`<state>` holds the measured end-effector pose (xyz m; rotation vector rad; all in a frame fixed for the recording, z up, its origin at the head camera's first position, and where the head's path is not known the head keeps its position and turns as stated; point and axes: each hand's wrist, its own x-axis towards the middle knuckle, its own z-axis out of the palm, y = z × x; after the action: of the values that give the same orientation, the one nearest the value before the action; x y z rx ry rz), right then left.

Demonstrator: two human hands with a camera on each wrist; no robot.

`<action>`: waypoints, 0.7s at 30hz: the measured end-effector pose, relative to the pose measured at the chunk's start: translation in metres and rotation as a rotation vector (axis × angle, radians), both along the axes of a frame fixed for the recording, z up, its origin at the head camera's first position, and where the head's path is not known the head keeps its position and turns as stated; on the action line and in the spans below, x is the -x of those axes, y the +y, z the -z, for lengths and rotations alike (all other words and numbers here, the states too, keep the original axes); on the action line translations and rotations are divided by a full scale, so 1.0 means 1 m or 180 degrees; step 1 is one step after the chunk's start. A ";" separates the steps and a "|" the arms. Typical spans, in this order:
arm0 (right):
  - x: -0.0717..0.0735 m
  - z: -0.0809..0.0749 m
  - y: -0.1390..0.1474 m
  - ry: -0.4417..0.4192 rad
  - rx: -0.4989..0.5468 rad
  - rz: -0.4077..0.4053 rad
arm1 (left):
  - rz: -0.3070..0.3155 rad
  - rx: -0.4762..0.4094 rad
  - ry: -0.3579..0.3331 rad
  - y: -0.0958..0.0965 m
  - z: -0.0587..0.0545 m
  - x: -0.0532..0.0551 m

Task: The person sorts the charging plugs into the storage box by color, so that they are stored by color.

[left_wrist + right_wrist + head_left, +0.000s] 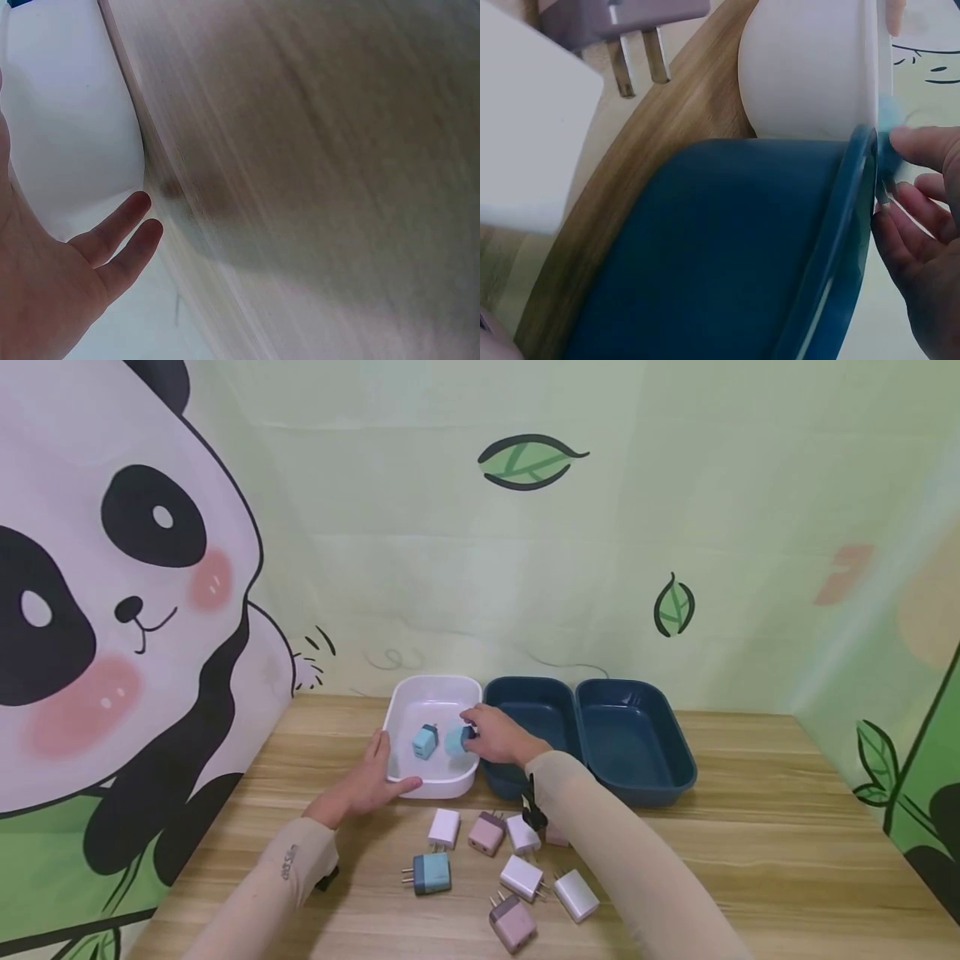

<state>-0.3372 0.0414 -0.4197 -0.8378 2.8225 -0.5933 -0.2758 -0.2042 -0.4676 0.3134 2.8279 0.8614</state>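
My right hand (pixel 502 737) pinches a light blue plug charger (pixel 455 740) with a dark blue end, held over the right side of a white tub (pixel 435 790). Its metal prongs show between the fingers in the right wrist view. Inside the tub lies another light blue charger (pixel 425 741). At the tub's front left corner, my left hand (pixel 363 781) rests against the wall, the thumb along the front and the fingers at the left side. The left wrist view shows two of those fingers extended beside the white wall.
Two dark blue tubs (pixel 637 768) stand side by side, right of the white one. Loose on the wooden table in front lie a blue charger (pixel 431 873), white chargers (pixel 444 828) and pink chargers (pixel 513 923). A printed cloth (pixel 420 568) hangs behind.
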 end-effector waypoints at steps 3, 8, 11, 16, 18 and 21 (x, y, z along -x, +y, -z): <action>-0.001 -0.002 0.003 0.0091 -0.0007 -0.0036 | 0.0027 -0.0015 0.0031 0.000 0.001 0.002; -0.006 -0.008 0.009 0.0218 -0.0106 -0.0074 | 0.0061 -0.0013 0.0065 -0.001 0.003 0.003; -0.009 -0.011 0.013 0.0249 -0.0200 -0.0105 | 0.0062 -0.0007 0.0068 -0.001 0.004 0.003; -0.017 -0.013 0.022 0.0319 -0.0374 -0.0256 | 0.0073 0.0025 0.0087 -0.001 0.003 0.002; -0.021 -0.014 0.025 0.0321 -0.0397 -0.0292 | 0.0079 0.0038 0.0093 -0.001 0.002 0.001; -0.028 -0.016 0.031 0.0310 -0.0407 -0.0334 | 0.0102 0.0030 0.0110 -0.001 0.001 0.001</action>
<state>-0.3088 0.0724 -0.4041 -1.0083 2.8440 -0.3628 -0.2769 -0.2050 -0.4684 0.3748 2.8495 0.8441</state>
